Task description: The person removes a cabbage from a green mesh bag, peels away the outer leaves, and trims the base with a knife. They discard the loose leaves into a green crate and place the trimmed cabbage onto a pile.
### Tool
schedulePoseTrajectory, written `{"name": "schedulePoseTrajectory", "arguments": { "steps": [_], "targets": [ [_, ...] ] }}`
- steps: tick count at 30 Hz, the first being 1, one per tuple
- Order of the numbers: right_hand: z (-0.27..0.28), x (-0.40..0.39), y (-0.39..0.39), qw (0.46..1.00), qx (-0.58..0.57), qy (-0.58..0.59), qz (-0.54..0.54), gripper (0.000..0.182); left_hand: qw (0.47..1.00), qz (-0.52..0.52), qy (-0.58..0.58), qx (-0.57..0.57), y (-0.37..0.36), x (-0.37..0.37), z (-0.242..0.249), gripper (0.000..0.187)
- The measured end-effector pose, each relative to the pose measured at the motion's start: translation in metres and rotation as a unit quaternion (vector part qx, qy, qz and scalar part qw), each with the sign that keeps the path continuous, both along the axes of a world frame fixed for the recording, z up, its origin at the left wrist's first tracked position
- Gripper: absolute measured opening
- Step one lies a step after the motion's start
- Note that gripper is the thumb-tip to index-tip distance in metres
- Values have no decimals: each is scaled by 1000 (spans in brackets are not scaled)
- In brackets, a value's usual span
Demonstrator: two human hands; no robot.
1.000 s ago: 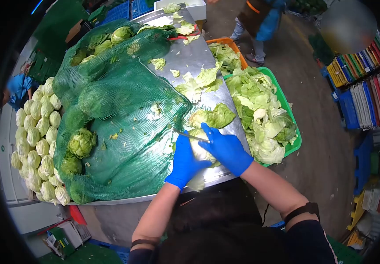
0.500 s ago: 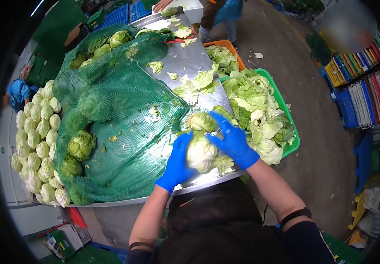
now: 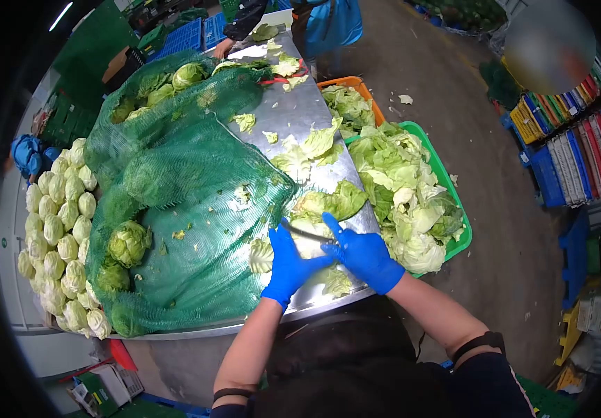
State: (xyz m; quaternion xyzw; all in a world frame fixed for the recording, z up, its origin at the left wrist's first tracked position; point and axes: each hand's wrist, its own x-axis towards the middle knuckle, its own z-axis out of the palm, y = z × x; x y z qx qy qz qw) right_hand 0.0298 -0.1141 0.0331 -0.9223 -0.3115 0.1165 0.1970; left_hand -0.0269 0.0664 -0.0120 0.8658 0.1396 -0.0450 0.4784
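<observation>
My left hand [image 3: 292, 268], in a blue glove, is low over the near edge of the metal table, thumb and fingers apart. My right hand [image 3: 368, 256], also in a blue glove, faces it closely, its index finger and thumb pointing inward. A thin, dark, blurred strip [image 3: 306, 231] spans between the hands, and I cannot make out its kind. Beside my left hand is a pale cabbage leaf [image 3: 260, 256]. Just beyond my right fingertips lies a cabbage piece with loose green leaves [image 3: 342, 200]. Whatever is under the hands is mostly hidden.
A green net [image 3: 196, 202] with cabbages covers the table's left. Trimmed cabbages [image 3: 54, 219] are stacked beyond it. On the right stand a green crate [image 3: 462, 230] and an orange crate [image 3: 366, 90] full of leaves. A co-worker's hand [image 3: 224, 47] is at the far end.
The pale cabbage head between my hands no longer shows there. My hands have come closer together, and a dark strip and a leaf beside my left hand now show. The co-worker's hand has shifted left.
</observation>
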Motion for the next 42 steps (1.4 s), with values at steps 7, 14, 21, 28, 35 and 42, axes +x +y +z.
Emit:
{"name": "schedulePoseTrajectory", "arguments": {
  "steps": [7, 14, 21, 28, 35, 42],
  "targets": [
    [-7, 15, 15, 999, -16, -19, 44, 52, 996, -14, -50, -69, 5, 0, -3, 123],
    [-11, 48, 16, 996, 10, 65, -63, 45, 998, -26, -64, 7, 13, -25, -17, 124],
    [-67, 47, -25, 969, 8, 60, -241, 48, 995, -31, -89, -41, 20, -46, -6, 123],
    [-7, 11, -3, 984, 173, -34, -8, 46, 966, 157, -153, 136, -20, -58, 9, 107],
    [24, 36, -24, 986, 11, 62, 155, 36, 981, 168, -101, 10, -19, -42, 6, 96],
    [25, 47, 10, 985, 158, 45, 56, 37, 986, 65, -126, 87, -24, -49, 8, 102]
  ]
}}
